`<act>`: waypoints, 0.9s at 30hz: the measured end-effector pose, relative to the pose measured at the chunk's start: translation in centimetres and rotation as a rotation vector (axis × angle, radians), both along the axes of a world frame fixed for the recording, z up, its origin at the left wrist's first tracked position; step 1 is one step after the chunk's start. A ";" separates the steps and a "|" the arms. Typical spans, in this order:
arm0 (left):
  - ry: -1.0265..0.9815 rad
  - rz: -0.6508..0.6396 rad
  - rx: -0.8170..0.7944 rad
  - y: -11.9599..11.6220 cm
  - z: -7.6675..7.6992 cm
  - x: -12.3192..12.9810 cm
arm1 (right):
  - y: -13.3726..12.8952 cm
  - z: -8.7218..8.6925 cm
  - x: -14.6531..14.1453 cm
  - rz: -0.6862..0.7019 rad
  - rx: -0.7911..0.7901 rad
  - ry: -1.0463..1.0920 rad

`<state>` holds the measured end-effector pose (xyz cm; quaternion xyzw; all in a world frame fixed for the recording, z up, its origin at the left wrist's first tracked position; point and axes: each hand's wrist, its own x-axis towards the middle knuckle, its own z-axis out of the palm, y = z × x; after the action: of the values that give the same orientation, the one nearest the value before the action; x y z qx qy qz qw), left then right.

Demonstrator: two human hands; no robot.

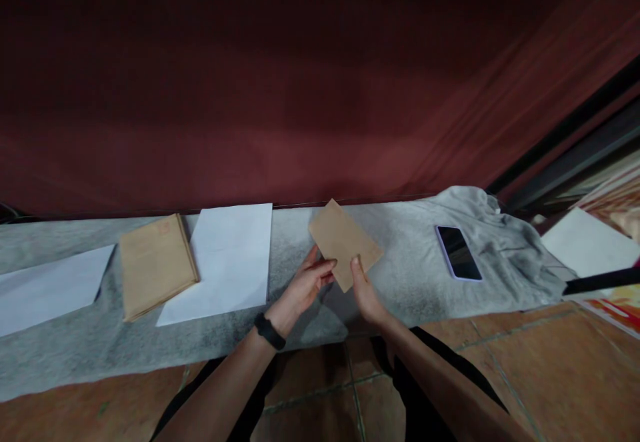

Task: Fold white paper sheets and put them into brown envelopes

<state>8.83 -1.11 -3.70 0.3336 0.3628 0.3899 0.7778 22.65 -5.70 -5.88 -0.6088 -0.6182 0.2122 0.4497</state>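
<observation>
A small brown paper envelope [345, 235] is held at a slant above the grey cloth. My right hand [367, 295] grips its lower right part, thumb on top and fingers hidden beneath. At its lower left edge, my left hand [307, 282] is closed on the paper, some fingers reaching under it; a black band circles that wrist. To the left lies a stack of brown envelopes [157, 265], partly over white paper sheets [230, 255].
The grey cloth [400, 289] covers a long, low surface along a dark red upright panel [320, 95]. A phone [459, 253] lies on the right. More white paper [55, 285] is at far left. Tiled floor [565, 362] runs along the front, and a dark frame bar stands at right.
</observation>
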 end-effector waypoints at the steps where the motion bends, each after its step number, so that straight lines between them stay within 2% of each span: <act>1: 0.021 0.027 0.007 0.0 -0.2 0.0 | -0.2 0.0 -0.2 0.006 -0.036 0.123; 4: 0.133 0.073 0.015 0.6 -0.3 -0.6 | -0.3 0.0 0.1 0.048 -0.155 0.453; 6: 0.227 0.084 0.040 1.1 -0.3 -1.3 | 0.1 -0.3 1.2 -0.003 -0.176 0.538; 9: 0.386 0.085 0.117 1.9 -0.5 -2.4 | 1.1 -1.2 3.4 -0.158 -0.199 0.673; 12: 0.531 0.028 0.195 2.4 -1.2 -3.2 | 1.8 -2.2 4.7 -0.160 -0.268 0.699; 14: 0.641 -0.014 0.262 2.5 -1.6 -3.4 | 1.9 -2.4 4.8 -0.145 -0.260 0.575; 16: 0.791 -0.046 0.368 2.4 -1.8 -3.5 | 1.7 -2.3 4.6 -0.106 -0.182 0.313; 19: 1.058 -0.094 0.550 2.0 -1.4 -3.3 | 1.0 -1.6 3.9 0.051 -0.048 -0.139; 21: 1.252 -0.123 0.651 1.3 -0.8 -2.8 | 0.6 -1.4 3.2 0.140 -0.019 -0.354; 25: 1.613 -0.088 0.901 -0.6 -0.2 -1.5 | -0.1 -1.6 2.0 0.135 -0.064 -0.614; 27: 1.659 -0.113 1.061 -1.0 -0.7 -0.9 | -0.3 -1.8 1.7 0.126 -0.077 -0.687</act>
<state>7.94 -2.14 -4.36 0.8238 0.5551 0.1068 0.0439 24.31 -6.01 -7.72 -0.6217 -0.7614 0.0455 0.1781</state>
